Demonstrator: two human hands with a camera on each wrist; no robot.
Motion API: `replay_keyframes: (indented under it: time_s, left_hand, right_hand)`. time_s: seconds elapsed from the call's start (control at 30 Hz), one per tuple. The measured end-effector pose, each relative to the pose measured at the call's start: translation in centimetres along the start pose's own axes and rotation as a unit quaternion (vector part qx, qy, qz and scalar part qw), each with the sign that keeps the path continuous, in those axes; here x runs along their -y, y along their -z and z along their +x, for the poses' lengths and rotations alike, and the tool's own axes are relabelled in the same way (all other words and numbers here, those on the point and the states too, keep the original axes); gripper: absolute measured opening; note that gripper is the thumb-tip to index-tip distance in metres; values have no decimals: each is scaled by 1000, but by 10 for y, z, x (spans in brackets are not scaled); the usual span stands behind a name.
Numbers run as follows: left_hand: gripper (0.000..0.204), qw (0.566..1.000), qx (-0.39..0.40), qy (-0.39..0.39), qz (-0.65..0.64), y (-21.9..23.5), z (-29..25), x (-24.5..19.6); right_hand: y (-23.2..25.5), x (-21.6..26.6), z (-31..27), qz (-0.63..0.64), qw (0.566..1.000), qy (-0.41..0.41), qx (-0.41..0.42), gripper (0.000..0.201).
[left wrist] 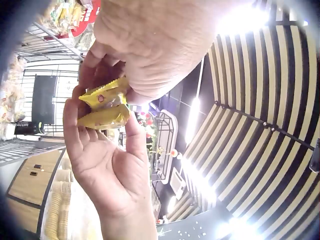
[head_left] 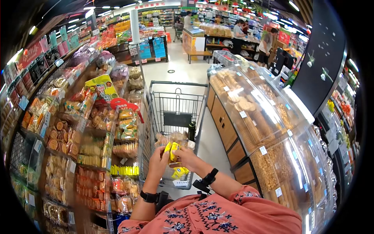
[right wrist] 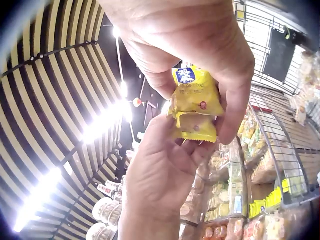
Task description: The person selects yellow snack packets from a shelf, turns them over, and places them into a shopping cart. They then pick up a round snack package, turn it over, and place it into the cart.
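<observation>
Both hands are close together over the shopping cart [head_left: 175, 97], each with a small yellow wrapped snack packet. My left hand [head_left: 157, 160] pinches one packet [right wrist: 196, 126], its crimped edge showing in the right wrist view. Between thumb and fingers my right hand [head_left: 186, 159] grips the other packet [right wrist: 194, 95], which has a blue logo and a small red mark. The two packets lie side by side, overlapping in the right wrist view. More yellow packets [head_left: 180, 172] lie in the near end of the cart, below the hands.
Clear-bagged goods [head_left: 171, 138] and a dark bottle [head_left: 191, 130] are in the cart. Shelves of packaged snacks [head_left: 64, 138] stand on the left, including a row of yellow packets [head_left: 124, 170]. Clear-lidded bulk bins [head_left: 269, 101] line the right. People [head_left: 267, 43] stand farther back.
</observation>
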State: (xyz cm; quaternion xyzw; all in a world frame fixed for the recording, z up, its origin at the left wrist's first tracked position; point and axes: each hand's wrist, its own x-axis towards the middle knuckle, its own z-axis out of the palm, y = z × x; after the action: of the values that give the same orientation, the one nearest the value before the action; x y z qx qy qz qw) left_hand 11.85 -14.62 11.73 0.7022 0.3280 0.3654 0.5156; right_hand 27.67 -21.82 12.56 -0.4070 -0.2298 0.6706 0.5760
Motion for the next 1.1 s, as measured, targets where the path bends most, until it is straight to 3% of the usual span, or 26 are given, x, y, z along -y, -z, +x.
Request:
replay_keyframes:
  time_s: [0.2, 0.33, 0.5, 0.7, 0.9, 1.0, 1.1]
  left_hand:
    - [29, 999, -25, 25, -11, 36, 26, 27]
    - [28, 999, -43, 16, 4, 57, 39, 45]
    - [36, 998, -28, 36, 43, 81, 50, 64]
    - [50, 997, 6, 50, 52, 96, 54, 55]
    - [59, 994, 23, 5, 107, 92, 64, 73]
    - [56, 996, 4, 59, 62, 83, 68, 68]
    - [51, 995, -25, 93, -2, 68, 72, 90]
  right_hand:
    - [-23, -8, 45, 5, 999, -15, -30, 35]
    - [-14, -31, 89, 1, 999, -45, 22, 35]
    - [-24, -44, 117, -13, 997, -70, 15, 35]
    - [-28, -47, 133, -11, 997, -73, 19, 37]
    - [-22, -48, 141, 25, 996, -82, 15, 37]
    - [-4, -47, 146, 50, 995, -84, 26, 39]
    - [7, -40, 145, 40, 996, -83, 14, 38]
